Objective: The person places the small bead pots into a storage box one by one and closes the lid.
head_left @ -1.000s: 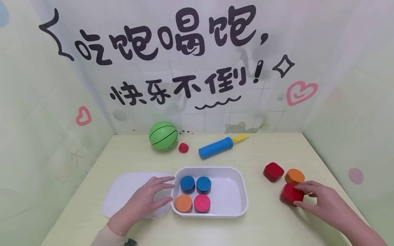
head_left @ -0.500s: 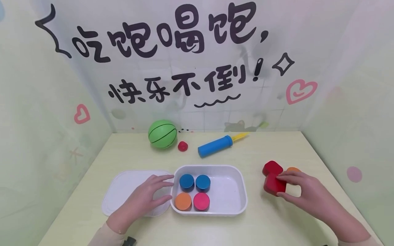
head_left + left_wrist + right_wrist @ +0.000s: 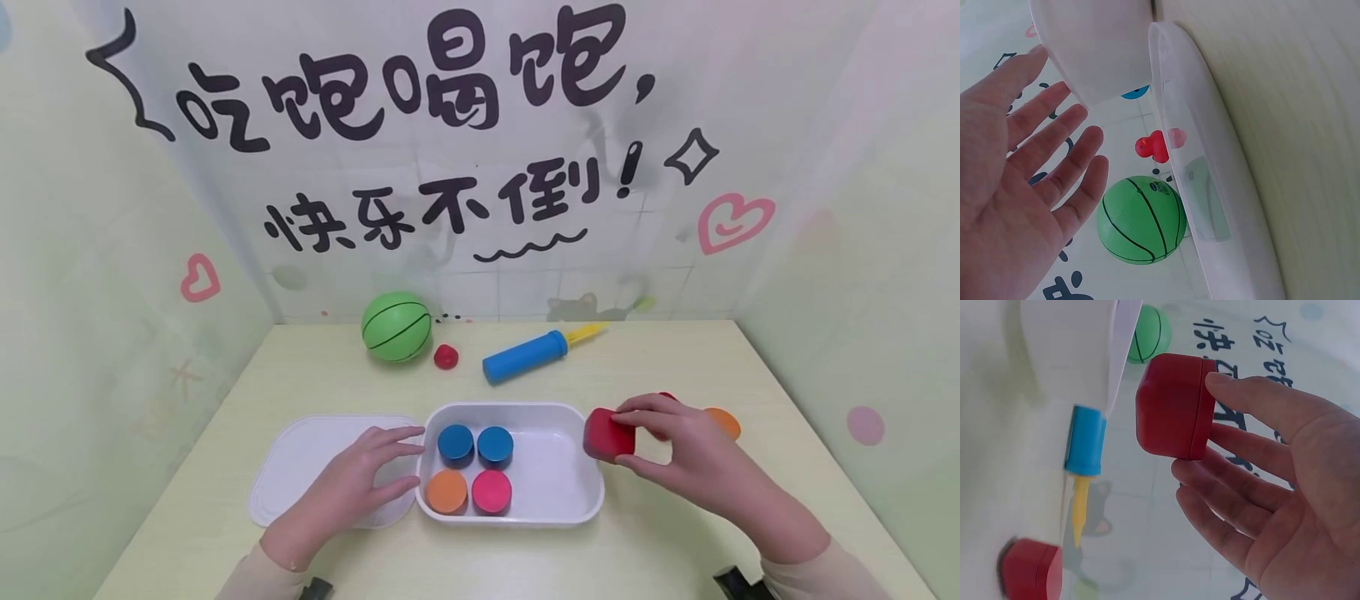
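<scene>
My right hand (image 3: 690,446) pinches a red rounded-square lidded container (image 3: 609,435) between thumb and fingers, at the right rim of a white rectangular tub (image 3: 558,467). In the right wrist view the red container (image 3: 1172,406) shows a lid seam near the thumb. My left hand (image 3: 356,475) has its fingers extended, with the fingertips right at the tub's left rim. Inside the tub's left half stand two blue round containers (image 3: 455,446), an orange one (image 3: 446,492) and a pink-red one (image 3: 492,492). In the left wrist view the left hand (image 3: 1035,169) holds nothing.
A white lid (image 3: 307,454) lies left of the tub. Behind are a green ball (image 3: 397,327), a small red rubber duck (image 3: 1155,147) and a blue pump (image 3: 525,358) with a yellow nozzle. Another red container (image 3: 1030,569) and an orange one (image 3: 724,422) stand at right, partly behind the right hand.
My right hand has picked up the nearer red container and carried it left, from beside the orange one to the tub's right rim. The left hand has stayed in place.
</scene>
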A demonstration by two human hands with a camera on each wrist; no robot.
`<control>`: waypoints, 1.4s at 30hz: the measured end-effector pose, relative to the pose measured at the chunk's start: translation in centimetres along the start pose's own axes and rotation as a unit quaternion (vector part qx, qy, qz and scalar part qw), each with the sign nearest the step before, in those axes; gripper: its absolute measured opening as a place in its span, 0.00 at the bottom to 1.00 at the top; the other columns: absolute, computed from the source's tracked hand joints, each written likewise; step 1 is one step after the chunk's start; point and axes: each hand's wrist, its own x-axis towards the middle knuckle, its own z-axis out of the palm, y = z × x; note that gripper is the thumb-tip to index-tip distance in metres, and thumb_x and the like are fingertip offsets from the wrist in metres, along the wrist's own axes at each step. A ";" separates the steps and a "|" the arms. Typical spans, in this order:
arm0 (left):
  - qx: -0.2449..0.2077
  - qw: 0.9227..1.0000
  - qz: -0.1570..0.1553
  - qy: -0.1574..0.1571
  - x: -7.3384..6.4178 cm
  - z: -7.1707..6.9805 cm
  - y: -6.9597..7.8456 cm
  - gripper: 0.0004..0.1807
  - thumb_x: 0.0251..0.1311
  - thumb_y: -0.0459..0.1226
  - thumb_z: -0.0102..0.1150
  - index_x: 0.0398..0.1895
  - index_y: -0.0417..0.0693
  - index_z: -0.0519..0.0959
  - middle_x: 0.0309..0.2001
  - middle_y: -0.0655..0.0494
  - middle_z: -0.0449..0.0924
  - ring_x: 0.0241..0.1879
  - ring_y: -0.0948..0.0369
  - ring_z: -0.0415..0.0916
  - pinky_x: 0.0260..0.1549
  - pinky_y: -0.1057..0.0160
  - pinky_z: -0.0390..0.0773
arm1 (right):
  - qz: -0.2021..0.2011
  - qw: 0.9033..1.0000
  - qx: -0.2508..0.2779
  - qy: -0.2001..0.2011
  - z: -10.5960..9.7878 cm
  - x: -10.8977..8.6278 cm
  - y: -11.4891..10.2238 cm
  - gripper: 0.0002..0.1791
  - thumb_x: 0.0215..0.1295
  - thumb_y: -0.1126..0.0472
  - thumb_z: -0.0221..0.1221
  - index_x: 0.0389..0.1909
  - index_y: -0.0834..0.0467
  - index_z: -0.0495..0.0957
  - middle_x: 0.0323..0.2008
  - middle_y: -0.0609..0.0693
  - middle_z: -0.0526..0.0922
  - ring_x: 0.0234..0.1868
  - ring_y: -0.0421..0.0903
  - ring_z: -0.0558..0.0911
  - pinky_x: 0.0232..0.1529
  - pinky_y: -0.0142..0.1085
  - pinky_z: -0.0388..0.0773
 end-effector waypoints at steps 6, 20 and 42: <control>0.000 1.000 -0.004 -0.002 0.0 -0.2 0.2 0.23 0.61 0.51 0.72 0.60 0.62 0.84 0.71 0.63 0.75 0.72 0.47 0.70 0.65 0.38 0.77 | 0.035 0.996 0.036 -0.074 1.5 2.0 -1.4 0.24 0.52 0.55 0.79 0.51 0.52 0.88 0.52 0.41 0.84 0.52 0.44 0.84 0.43 0.31 0.87; 0.011 1.000 0.003 0.002 0.0 -0.1 0.1 0.23 0.61 0.51 0.73 0.59 0.62 0.84 0.70 0.66 0.75 0.69 0.55 0.73 0.62 0.45 0.81 | 0.024 0.984 0.050 -0.169 6.6 4.5 -1.7 0.27 0.52 0.56 0.79 0.55 0.53 0.86 0.55 0.47 0.83 0.56 0.48 0.82 0.47 0.38 0.89; 0.008 1.000 -0.001 0.006 0.0 0.1 0.1 0.23 0.61 0.51 0.72 0.59 0.63 0.84 0.71 0.65 0.75 0.71 0.52 0.72 0.63 0.42 0.79 | 0.007 0.977 0.017 -0.214 9.0 6.1 -1.1 0.27 0.54 0.55 0.78 0.56 0.56 0.86 0.55 0.50 0.84 0.54 0.48 0.84 0.49 0.39 0.89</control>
